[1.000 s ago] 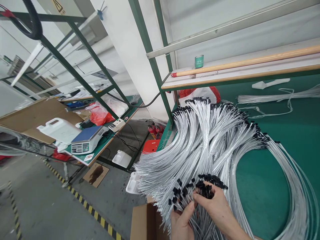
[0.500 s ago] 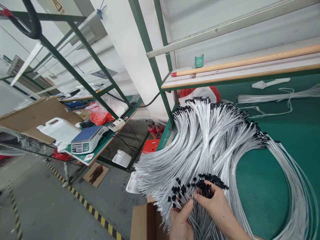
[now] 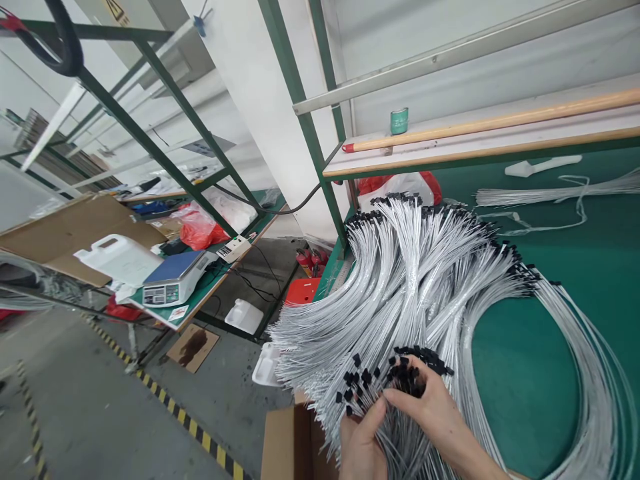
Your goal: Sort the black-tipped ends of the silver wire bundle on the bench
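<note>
A green counter (image 3: 550, 267) is largely covered by a fanned heap of thin white wires (image 3: 415, 280), each ended in a black cap, with long loops spread to the right. At the near edge, above an open cardboard box (image 3: 285, 443), one bundle (image 3: 400, 447) of these wires is held upright. It is gripped below its tips by the left hand (image 3: 363, 443), thumb pressed against it. The capped ends (image 3: 407, 373) are covered by the right hand (image 3: 435, 417), whose fingers are curled closed over them.

The step in hand is judged to be the evening-up or counting of the capped ends. For the next move a firm left-hand grip would be needed, so that no wire slips from the bundle.

No writing can be read. The digits on the scale (image 3: 173, 280) at the far left and the print on the green roll (image 3: 399, 122) are too small.
</note>
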